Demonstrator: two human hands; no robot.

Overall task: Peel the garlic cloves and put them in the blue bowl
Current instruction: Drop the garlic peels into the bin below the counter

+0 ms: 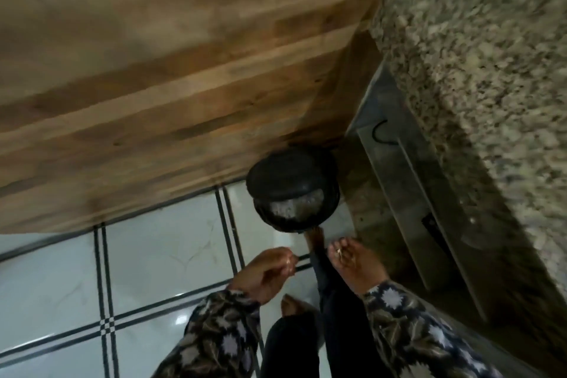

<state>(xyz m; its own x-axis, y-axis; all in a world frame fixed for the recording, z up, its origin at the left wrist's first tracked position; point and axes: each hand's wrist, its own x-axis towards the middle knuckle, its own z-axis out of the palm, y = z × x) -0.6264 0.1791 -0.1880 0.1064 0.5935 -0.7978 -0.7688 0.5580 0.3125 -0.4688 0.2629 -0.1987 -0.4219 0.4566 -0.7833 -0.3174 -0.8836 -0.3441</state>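
Neither the blue bowl nor any garlic clove is in view. I am looking down at the floor. My left hand hangs low at the centre with its fingers curled and the thumb against the fingertips. Motion blur hides whether it holds anything. My right hand, with a ring on one finger, is to the right of it, fingers loosely straight and holding nothing. Both hands are just short of a round black bin with its lid raised. Pale scraps show inside the bin.
One bare foot touches the bin's base and the other stands on the white tiled floor. A wooden cabinet front fills the upper left. A speckled granite counter edge runs down the right, with a metal rail beneath it.
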